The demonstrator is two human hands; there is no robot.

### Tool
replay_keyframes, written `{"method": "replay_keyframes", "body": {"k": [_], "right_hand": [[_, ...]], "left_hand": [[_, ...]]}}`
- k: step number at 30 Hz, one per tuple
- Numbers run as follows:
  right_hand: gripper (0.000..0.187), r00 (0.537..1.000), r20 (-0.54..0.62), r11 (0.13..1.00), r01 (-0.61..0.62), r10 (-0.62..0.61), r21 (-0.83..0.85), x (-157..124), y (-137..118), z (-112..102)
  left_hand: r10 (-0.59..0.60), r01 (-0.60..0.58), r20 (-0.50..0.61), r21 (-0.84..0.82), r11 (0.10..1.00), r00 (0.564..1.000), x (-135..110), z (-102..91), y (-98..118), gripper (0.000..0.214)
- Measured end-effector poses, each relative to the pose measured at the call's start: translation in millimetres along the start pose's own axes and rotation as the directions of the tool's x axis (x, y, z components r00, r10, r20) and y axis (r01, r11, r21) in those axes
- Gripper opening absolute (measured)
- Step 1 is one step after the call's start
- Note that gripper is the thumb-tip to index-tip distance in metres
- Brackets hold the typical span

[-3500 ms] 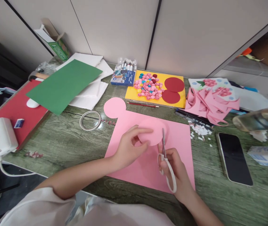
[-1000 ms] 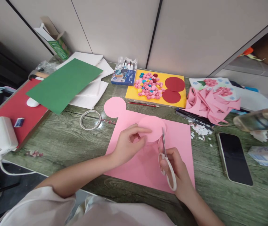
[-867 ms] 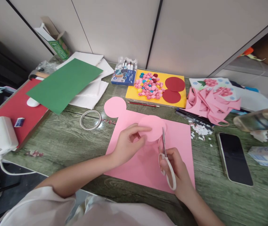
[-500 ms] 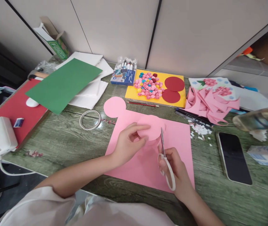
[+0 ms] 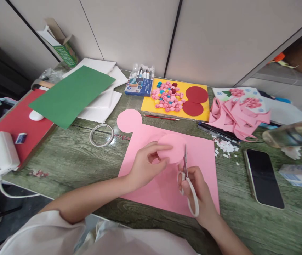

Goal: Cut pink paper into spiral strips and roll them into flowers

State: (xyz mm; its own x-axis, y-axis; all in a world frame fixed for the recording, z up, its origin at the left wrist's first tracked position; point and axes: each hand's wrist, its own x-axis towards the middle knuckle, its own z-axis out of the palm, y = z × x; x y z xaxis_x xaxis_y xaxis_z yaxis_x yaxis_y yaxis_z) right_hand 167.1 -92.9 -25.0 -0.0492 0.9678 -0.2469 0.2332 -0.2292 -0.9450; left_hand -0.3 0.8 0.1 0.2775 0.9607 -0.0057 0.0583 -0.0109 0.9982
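Observation:
My left hand [image 5: 146, 164] pinches a round pink paper piece [image 5: 172, 147], holding it just above a large pink sheet [image 5: 206, 166] on the table. My right hand [image 5: 197, 193] grips white-handled scissors [image 5: 187, 184], and their blades point up against the right edge of the round piece. A second pink circle [image 5: 129, 120] lies flat at the sheet's far left corner.
A tape roll [image 5: 101, 135] and a green sheet [image 5: 71, 95] lie to the left. A yellow board with small coloured balls [image 5: 166, 96], red discs [image 5: 195, 95] and a marker box [image 5: 139, 85] sit at the back. Pink offcuts [image 5: 233, 115] and a phone [image 5: 263, 177] are on the right.
The round pink piece has been turned a little in my left hand and sits slightly lower and to the right. The scissors have shifted slightly along its edge.

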Motion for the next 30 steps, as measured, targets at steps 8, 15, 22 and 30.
{"method": "replay_keyframes", "body": {"k": [8,15,22,30], "right_hand": [[0.022,1.000,0.005,1.000,-0.014,0.014,-0.021,0.4,-3.6,-1.8],[0.023,1.000,0.009,0.999,-0.019,0.020,-0.039,1.3,-3.5,-2.6],[0.022,1.000,0.016,0.999,-0.027,0.027,-0.019,2.0,-1.7,-0.7],[0.020,1.000,0.025,0.999,-0.014,0.015,-0.031,1.8,-1.8,-1.5]], "left_hand": [[-0.006,0.006,0.003,0.009,1.000,1.000,0.2,-2.2,-1.4,0.027],[0.029,-0.029,-0.007,0.005,1.000,1.000,2.9,-5.0,-0.4,0.024],[0.045,-0.045,-0.024,0.007,0.999,0.999,3.0,-6.6,3.5,0.023],[0.051,-0.055,-0.064,-0.055,0.997,0.997,2.1,-1.6,-6.5,0.028]]}}
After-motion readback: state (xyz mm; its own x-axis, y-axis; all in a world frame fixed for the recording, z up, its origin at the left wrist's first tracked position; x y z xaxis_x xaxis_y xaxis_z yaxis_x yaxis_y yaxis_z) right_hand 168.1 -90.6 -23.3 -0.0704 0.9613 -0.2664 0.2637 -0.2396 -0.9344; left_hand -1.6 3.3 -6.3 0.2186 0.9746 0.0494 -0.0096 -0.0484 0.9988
